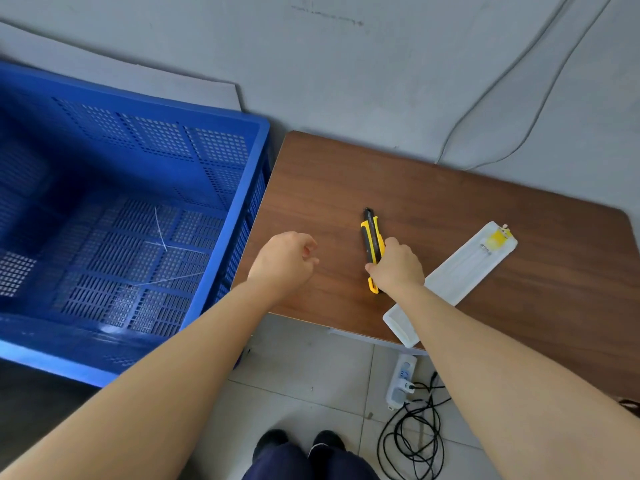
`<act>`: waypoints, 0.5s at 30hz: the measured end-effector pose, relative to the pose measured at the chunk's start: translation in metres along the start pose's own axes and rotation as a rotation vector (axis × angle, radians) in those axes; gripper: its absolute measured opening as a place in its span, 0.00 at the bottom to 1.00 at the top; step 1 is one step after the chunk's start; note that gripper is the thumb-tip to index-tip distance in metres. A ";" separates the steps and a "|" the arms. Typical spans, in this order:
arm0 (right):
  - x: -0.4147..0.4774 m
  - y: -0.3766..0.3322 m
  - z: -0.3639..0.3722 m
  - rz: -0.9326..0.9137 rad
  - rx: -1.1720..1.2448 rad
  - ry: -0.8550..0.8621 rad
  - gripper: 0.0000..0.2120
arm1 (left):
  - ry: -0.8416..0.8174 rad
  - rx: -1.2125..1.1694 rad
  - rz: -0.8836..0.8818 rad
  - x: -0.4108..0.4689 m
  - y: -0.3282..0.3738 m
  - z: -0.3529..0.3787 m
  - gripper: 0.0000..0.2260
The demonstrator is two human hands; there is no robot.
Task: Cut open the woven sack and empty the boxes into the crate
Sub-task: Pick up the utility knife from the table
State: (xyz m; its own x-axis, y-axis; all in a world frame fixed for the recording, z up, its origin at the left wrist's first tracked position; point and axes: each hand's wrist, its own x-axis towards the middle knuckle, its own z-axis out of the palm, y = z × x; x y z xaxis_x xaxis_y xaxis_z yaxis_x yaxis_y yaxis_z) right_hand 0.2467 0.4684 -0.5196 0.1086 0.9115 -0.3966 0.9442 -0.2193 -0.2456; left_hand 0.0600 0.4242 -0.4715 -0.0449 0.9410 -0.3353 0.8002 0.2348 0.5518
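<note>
Right hand (398, 268) is on the knife (371, 237), fingers (392, 242) wrapped over the right side of the handle and thumb on the near left side, so grasping it. Knife is yellow and black, lying on the desk (450, 202) around its left-centre, tip pointing to the desk's far edge, butt end sticking out below the hand. Can't tell if the blade is out. Left hand (284, 263) is over the desk's left edge, fingers loosely curled, nothing in them. Blue crate (242, 188) sits right against the left side of the desk, perforated walls and floor, only a few thin white strands (161, 230) on its bottom. A long white plastic case (464, 268) lies diagonally on the desk just right of the knife, with a yellow bit at its far end; its near end overhangs the desk's front edge and the right forearm crosses over it. On the floor below the desk's front edge: white power strip (401, 379) with a plug in it, a coil of black cable (415, 441), and the person's dark shoes (270, 439).
</note>
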 end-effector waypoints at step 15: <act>-0.048 -0.059 -0.044 -0.060 0.753 -0.349 0.19 | 0.070 0.001 -0.058 -0.036 0.001 -0.057 0.13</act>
State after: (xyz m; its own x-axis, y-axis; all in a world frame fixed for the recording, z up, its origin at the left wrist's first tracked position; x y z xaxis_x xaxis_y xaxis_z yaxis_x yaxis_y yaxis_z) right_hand 0.1998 0.4531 -0.4473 -0.1554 0.7959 -0.5851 0.4717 -0.4607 -0.7519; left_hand 0.0287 0.4041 -0.4153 -0.1328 0.9405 -0.3127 0.7959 0.2892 0.5318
